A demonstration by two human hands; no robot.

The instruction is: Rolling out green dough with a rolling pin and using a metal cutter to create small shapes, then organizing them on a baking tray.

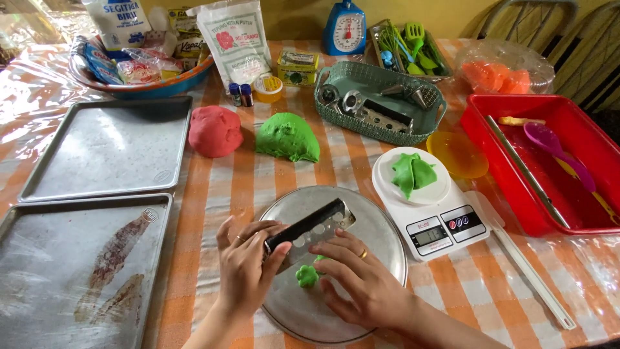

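My left hand (247, 266) grips the black handle of a metal dough scraper (313, 227) over a round metal plate (378, 239). My right hand (361, 284) rests flat on the plate beside it, fingers touching a small green dough piece (306, 276). A second bit of green dough peeks out under the scraper blade. A larger green dough lump (287, 137) and a red dough ball (215, 131) lie on the checked cloth beyond the plate. More green dough (413, 173) sits on a white digital scale (426, 207).
Two metal baking trays (110, 148) (71, 271) lie at the left. A red tub (516, 168) with spoons stands right, a white ruler-like bar (529, 274) before it. A teal basket (378, 103), yellow lid (458, 154), blue kitchen scale (345, 27) and flour bags (232, 39) line the back.
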